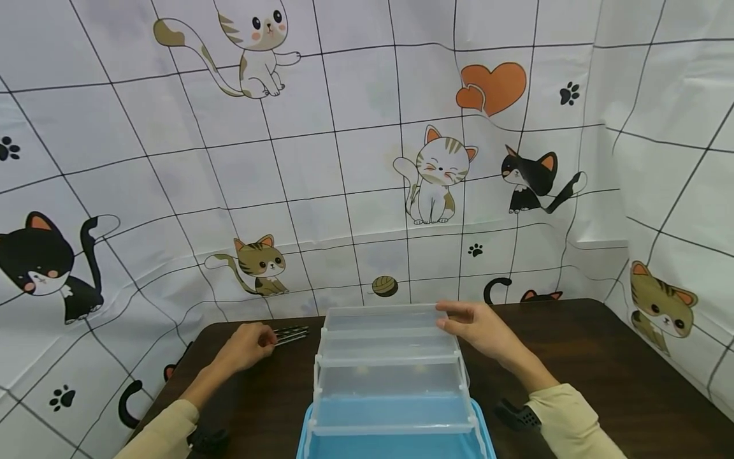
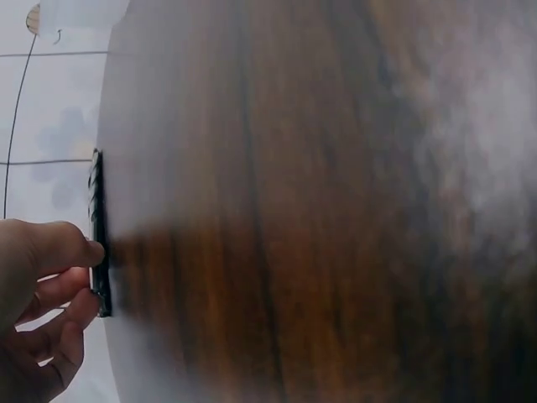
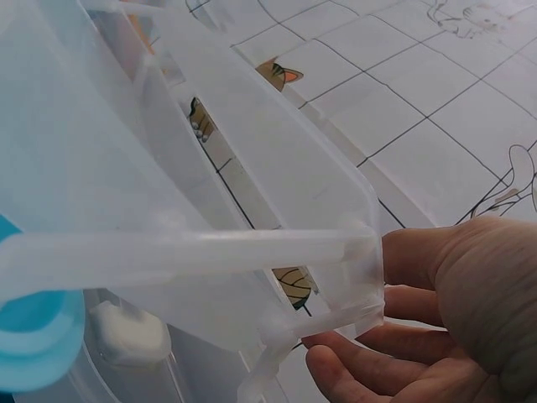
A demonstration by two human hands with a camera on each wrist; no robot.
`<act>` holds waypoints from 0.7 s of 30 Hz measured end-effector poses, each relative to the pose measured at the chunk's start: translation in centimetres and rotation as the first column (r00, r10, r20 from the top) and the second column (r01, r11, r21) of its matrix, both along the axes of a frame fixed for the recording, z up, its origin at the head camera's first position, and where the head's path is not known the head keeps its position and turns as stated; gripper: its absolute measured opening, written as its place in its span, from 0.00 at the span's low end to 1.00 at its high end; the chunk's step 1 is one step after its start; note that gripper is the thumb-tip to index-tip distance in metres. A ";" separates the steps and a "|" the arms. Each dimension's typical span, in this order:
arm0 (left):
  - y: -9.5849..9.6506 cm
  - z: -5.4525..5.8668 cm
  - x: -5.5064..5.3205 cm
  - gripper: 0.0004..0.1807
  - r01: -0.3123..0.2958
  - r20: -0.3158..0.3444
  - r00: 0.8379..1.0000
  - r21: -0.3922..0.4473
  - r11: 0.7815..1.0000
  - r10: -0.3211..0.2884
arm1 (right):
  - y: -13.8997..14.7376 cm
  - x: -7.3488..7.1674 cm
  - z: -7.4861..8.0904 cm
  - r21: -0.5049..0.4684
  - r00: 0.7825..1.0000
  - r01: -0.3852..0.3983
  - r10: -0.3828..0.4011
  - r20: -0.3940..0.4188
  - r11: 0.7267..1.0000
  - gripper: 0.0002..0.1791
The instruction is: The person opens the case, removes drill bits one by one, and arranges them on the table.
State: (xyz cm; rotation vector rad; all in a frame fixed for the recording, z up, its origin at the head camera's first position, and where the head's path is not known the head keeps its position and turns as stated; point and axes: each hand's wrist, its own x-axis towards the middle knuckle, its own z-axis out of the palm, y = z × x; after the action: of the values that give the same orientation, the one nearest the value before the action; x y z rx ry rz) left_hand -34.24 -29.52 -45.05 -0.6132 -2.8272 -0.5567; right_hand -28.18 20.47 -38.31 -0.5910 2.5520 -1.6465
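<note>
A storage box with a blue base and translucent fold-out trays stands in front of me. Its tiers rise away from me toward the wall. My right hand holds the far right corner of the top tray, its fingers partly hidden behind the plastic. To the left of the box, my left hand pinches the near end of several slim dark drill bits at the table's far edge. Thumb and fingers meet on the drill bits in the left wrist view.
The dark wooden table ends at a white cloth printed with cats and grid lines. More of this cloth hangs at the right. A dark wristband is on my right wrist. Inside the blue base is a whitish part.
</note>
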 end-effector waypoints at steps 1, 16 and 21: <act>-0.1 -0.1 0.0 0.04 0.000 0.003 1.000 0.004 1.000 0.000 | 0.0 0.0 0.0 0.002 1.000 0.004 -0.004 0.000 1.000 0.27; -0.7 -1.1 -0.7 0.05 0.025 0.005 1.000 0.060 0.998 -0.025 | -0.1 0.3 -0.1 0.010 1.000 0.016 -0.016 -0.001 1.000 0.27; -0.7 -1.2 -0.8 0.05 -0.005 -0.005 1.000 0.049 0.999 0.005 | -0.1 0.2 -0.1 0.021 1.000 0.016 -0.015 -0.022 1.000 0.27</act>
State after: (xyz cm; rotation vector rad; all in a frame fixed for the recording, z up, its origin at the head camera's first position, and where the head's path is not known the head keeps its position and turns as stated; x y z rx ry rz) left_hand -35.05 -30.19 -46.30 -0.5974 -2.8007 -0.6215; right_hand -27.98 20.38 -38.45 -0.5917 2.5926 -1.6240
